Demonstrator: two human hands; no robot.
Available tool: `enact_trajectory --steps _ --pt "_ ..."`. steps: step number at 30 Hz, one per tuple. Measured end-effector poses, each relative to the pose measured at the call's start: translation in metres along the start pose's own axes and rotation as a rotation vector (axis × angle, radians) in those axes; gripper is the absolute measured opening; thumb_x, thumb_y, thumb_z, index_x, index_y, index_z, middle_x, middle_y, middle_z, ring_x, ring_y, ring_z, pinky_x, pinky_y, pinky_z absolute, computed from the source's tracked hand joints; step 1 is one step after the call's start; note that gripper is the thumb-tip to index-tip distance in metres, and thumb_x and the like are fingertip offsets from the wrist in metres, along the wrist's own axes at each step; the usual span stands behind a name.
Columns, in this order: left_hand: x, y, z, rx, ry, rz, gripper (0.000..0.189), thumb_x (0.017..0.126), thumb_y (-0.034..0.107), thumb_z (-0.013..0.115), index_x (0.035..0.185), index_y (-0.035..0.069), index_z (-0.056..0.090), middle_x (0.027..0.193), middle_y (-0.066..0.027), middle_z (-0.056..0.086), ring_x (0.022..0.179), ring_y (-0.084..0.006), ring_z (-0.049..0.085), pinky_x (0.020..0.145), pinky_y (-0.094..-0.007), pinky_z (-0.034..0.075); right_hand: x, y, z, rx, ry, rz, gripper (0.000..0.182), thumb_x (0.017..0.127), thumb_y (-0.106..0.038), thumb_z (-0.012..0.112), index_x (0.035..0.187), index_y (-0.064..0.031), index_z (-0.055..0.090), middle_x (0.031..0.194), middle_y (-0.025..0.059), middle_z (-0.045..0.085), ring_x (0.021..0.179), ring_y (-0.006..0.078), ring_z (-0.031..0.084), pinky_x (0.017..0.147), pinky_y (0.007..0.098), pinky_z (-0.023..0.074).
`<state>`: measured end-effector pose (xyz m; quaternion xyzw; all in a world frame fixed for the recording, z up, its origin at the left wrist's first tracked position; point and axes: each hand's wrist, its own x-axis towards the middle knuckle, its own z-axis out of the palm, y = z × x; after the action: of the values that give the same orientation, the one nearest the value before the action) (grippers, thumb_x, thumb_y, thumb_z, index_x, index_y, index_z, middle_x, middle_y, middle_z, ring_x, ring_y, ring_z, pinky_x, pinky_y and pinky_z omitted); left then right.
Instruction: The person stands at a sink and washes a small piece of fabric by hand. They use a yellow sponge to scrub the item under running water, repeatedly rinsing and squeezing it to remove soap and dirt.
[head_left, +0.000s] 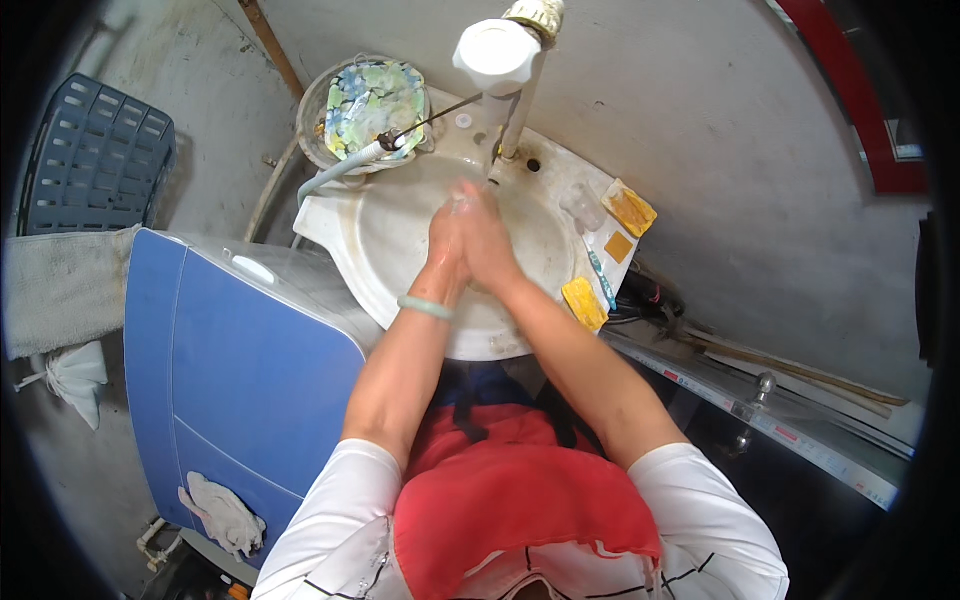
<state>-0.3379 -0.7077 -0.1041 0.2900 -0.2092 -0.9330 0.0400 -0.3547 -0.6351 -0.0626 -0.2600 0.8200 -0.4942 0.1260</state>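
Both my hands are pressed together over the bowl of a white washbasin (536, 247), below the outlet side of the tap. My left hand (447, 234) lies against my right hand (486, 241), and the fingers are blurred where they overlap. Wet glints show on the skin of the left hand and wrist, with a whitish patch near the fingertips. A pale green bangle (425, 307) circles my left wrist. Above the basin stands a tap with a white knob (497, 56). Whether anything lies between the palms is hidden.
On the basin's right rim lie a plastic bottle (583, 208), a toothbrush (600, 274), a yellow soap dish (628, 208) and a yellow sponge-like block (585, 304). A bowl with a patterned cloth (375, 105) and a grey hose (341, 166) sit left. A blue-fronted appliance (247, 360) borders the basin.
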Motion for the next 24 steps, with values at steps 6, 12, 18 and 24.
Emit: enact_trajectory --steps 6,12,18,24 --pt "-0.021 0.009 0.028 0.087 0.129 0.023 0.018 0.094 0.026 0.053 0.094 0.008 0.058 0.085 -0.0042 0.06 0.076 -0.0175 0.058 0.067 -0.0321 0.049 0.023 0.019 -0.015 0.328 -0.054 0.254 0.046 0.094 -0.023 0.042 0.136 -0.0061 0.04 0.137 0.0226 0.039 0.127 0.0379 0.037 0.107 0.0431 0.0271" --pt "-0.024 0.02 0.024 -0.034 0.078 -0.111 0.018 0.093 0.023 0.053 0.095 0.007 0.059 0.085 -0.0053 0.062 0.077 -0.0186 0.06 0.068 -0.033 0.049 -0.003 0.009 -0.004 -0.236 0.062 -0.155 0.042 0.092 -0.019 0.044 0.131 -0.0024 0.045 0.135 0.0212 0.042 0.126 0.0406 0.037 0.106 0.042 0.0308" --pt "-0.023 0.011 0.035 0.097 0.119 -0.045 0.027 0.095 0.028 0.048 0.108 0.005 0.056 0.097 -0.0069 0.06 0.088 -0.018 0.058 0.076 -0.0329 0.048 0.022 0.015 -0.016 0.4 0.015 0.269 0.039 0.093 -0.015 0.037 0.128 -0.0006 0.048 0.116 0.0212 0.057 0.117 0.0313 0.05 0.101 0.0382 0.0358" --pt "-0.014 0.016 0.012 -0.175 0.108 -0.098 0.025 0.096 0.032 0.045 0.1 0.012 0.06 0.087 -0.0055 0.061 0.076 -0.0195 0.058 0.068 -0.0318 0.048 -0.019 -0.017 0.017 -0.161 0.202 -0.082 0.037 0.096 -0.022 0.036 0.125 -0.0031 0.05 0.115 0.0234 0.056 0.114 0.0357 0.05 0.101 0.0405 0.0342"
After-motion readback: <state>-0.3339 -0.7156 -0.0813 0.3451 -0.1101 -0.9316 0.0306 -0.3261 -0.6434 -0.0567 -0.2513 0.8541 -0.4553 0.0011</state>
